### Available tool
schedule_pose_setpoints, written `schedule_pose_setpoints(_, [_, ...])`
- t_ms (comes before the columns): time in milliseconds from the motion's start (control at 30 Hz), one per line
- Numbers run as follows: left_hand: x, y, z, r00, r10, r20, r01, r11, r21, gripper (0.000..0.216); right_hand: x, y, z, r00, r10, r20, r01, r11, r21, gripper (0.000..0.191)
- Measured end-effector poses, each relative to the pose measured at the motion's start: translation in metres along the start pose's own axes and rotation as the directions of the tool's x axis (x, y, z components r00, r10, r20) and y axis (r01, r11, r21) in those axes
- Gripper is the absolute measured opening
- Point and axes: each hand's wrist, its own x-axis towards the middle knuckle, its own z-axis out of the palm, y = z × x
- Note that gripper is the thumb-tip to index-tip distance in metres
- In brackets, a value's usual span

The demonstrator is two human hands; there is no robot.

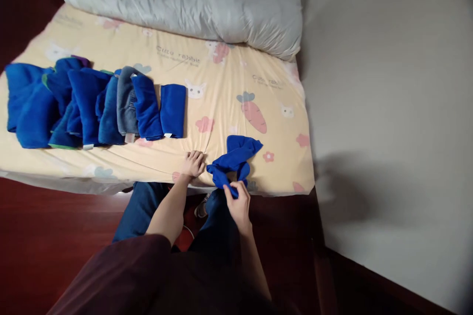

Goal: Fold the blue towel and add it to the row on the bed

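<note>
A crumpled blue cloth [236,156] lies near the front edge of a bed with a yellow cartoon-print sheet [229,88]. My right hand [238,202] is closed on the near corner of that cloth, at the mattress edge. My left hand [193,163] rests on the sheet just left of the cloth, fingers curled against the fabric, with nothing visibly in it. A row of folded blue cloths [92,103] lies further left on the bed, with a grey one [126,101] among them.
A large pale grey pillow [192,0] lies across the head of the bed. A white wall [388,108] runs along the right. Dark red wooden floor [44,236] lies below the bed's front edge. My legs in blue trousers [142,206] are by the mattress.
</note>
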Motion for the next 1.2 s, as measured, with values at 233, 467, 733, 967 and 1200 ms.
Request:
schedule_pose_setpoints(233, [-0.023,0.030,-0.053,0.998,0.001,0.068,-0.001,1.000,-0.006,0.027,-0.154,-0.024,-0.002,0.977,0.064,0.205,-0.066,0.998,0.002,0.018])
schedule_pose_setpoints(467, [-0.226,0.108,-0.115,0.945,0.304,0.119,-0.235,0.886,-0.399,0.063,-0.220,-0.044,0.024,0.923,0.161,0.349,-0.202,0.976,0.083,0.034])
schedule_pose_setpoints(733, [-0.255,0.106,-0.188,0.947,0.314,0.066,-0.232,0.812,-0.535,0.021,-0.194,-0.149,0.010,0.806,-0.142,0.574,-0.064,0.944,0.324,0.038])
schedule_pose_setpoints(967, [-0.258,0.107,-0.179,0.973,0.224,0.056,-0.172,0.866,-0.470,0.014,-0.182,-0.164,-0.059,0.806,-0.198,0.558,0.038,0.957,0.286,0.040])
schedule_pose_setpoints(1200, [-0.254,0.079,-0.177,0.935,0.305,0.179,-0.186,0.855,-0.483,0.020,-0.186,-0.118,-0.169,0.982,0.027,0.188,-0.038,0.998,0.054,0.049])
